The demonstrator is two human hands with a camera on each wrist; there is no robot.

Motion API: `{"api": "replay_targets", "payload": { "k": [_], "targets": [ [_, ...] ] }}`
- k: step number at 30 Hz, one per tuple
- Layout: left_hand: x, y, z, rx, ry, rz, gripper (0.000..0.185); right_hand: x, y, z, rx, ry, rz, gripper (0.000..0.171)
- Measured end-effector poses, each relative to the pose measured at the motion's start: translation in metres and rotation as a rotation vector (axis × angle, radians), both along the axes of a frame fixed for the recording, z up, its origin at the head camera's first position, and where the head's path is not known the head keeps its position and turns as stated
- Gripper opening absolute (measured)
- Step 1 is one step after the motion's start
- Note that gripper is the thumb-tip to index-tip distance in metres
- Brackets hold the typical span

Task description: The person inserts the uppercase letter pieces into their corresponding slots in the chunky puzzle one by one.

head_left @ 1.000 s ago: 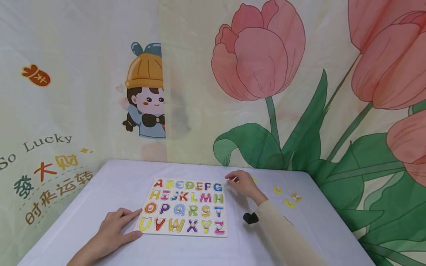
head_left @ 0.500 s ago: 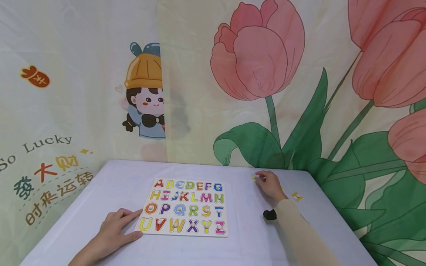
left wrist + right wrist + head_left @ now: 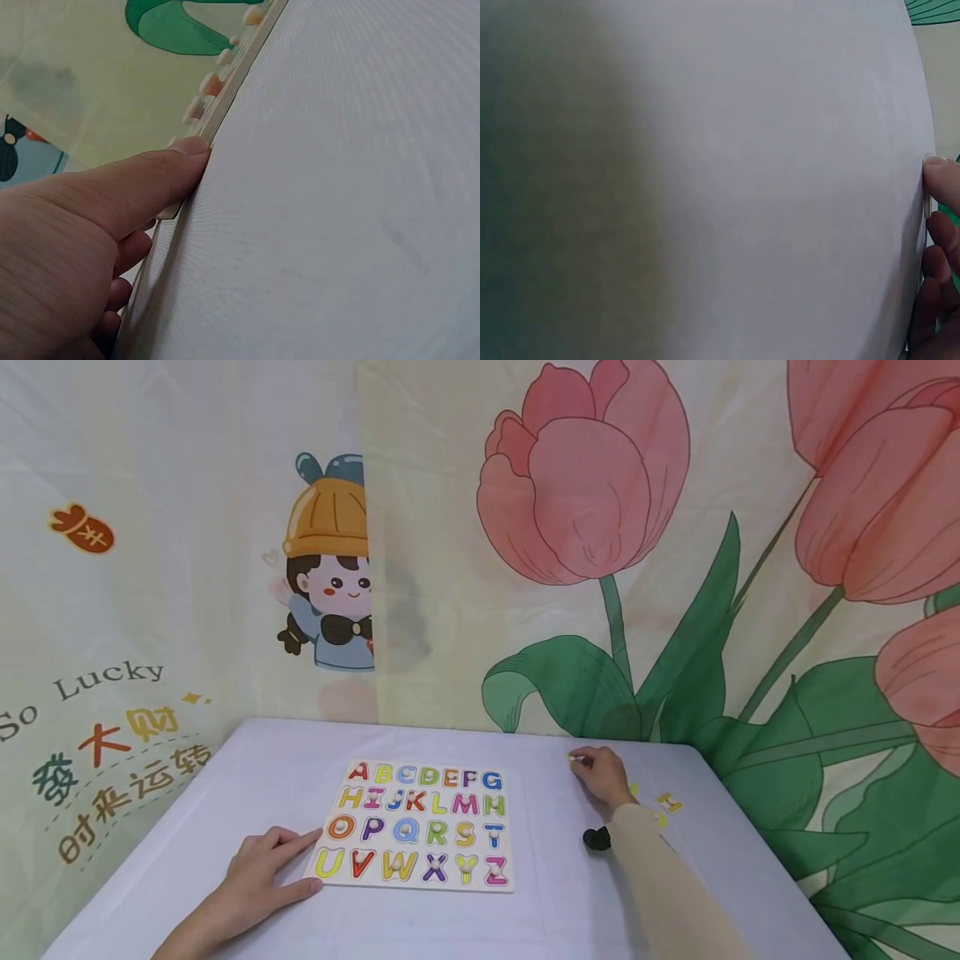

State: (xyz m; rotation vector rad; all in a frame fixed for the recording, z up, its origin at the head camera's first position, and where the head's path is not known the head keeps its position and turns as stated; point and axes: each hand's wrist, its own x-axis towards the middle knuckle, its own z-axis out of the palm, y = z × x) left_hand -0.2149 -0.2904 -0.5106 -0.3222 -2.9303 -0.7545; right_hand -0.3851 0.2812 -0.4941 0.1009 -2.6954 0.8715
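Note:
The alphabet puzzle board [image 3: 420, 815] lies on the white table with rows of coloured letters, several with small knobs. My left hand [image 3: 258, 877] rests at its near left corner, index finger along the left edge and thumb [image 3: 169, 176] on the corner in the left wrist view. Farther back, to the board's right, my right hand [image 3: 603, 775] pinches a small yellow puzzle piece [image 3: 574, 759] between thumb and finger; its letter is hidden. The right wrist view shows the thumb [image 3: 943, 180] against the piece's thin pale edge [image 3: 928, 204], close to the tabletop.
Beside the right forearm lie other yellow letter pieces, one H-shaped [image 3: 669, 802], others partly covered by the sleeve. A black object [image 3: 597, 838] sits at the right wrist. Behind the table [image 3: 262, 760] hangs a printed curtain [image 3: 450, 610] with tulips.
My right hand has moved right, from beside the board's far right corner to the yellow piece, which it now pinches. The left hand and the board have stayed in place.

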Motion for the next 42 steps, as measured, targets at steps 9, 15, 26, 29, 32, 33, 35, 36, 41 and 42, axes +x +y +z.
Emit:
{"api": "replay_targets", "payload": {
  "k": [9,15,26,29,32,33,35,36,41,42],
  "targets": [
    [-0.001,-0.001,-0.003,-0.004,0.008,0.003,0.083,-0.006,0.002,0.004,-0.011,-0.029,0.0,0.016],
    [-0.001,0.001,-0.002,0.004,0.011,-0.002,0.083,-0.009,0.01,0.003,-0.009,-0.019,0.015,0.015],
    [0.0,0.0,0.001,-0.005,0.039,-0.014,0.081,0.01,-0.034,0.023,-0.093,-0.064,0.072,0.016],
    [0.001,0.0,0.001,-0.005,0.022,-0.008,0.082,0.016,-0.067,0.03,-0.113,-0.087,0.088,0.016],
    [0.001,-0.001,0.0,-0.005,0.005,0.001,0.083,0.027,-0.101,0.038,-0.127,-0.112,0.14,0.016],
    [0.001,-0.001,0.0,-0.004,0.003,0.001,0.083,0.03,-0.112,0.039,-0.129,-0.119,0.161,0.015],
    [0.001,-0.001,0.0,-0.001,0.002,0.003,0.083,0.037,-0.131,0.041,-0.134,-0.138,0.205,0.015],
    [0.001,-0.001,0.0,0.0,0.001,0.0,0.083,0.041,-0.139,0.042,-0.14,-0.151,0.225,0.015],
    [0.001,-0.001,0.001,0.001,-0.01,-0.007,0.084,0.055,-0.174,0.041,-0.137,-0.186,0.299,0.016],
    [0.001,-0.001,0.001,-0.001,-0.012,-0.007,0.084,0.057,-0.18,0.04,-0.135,-0.191,0.308,0.015]
  ]
}}
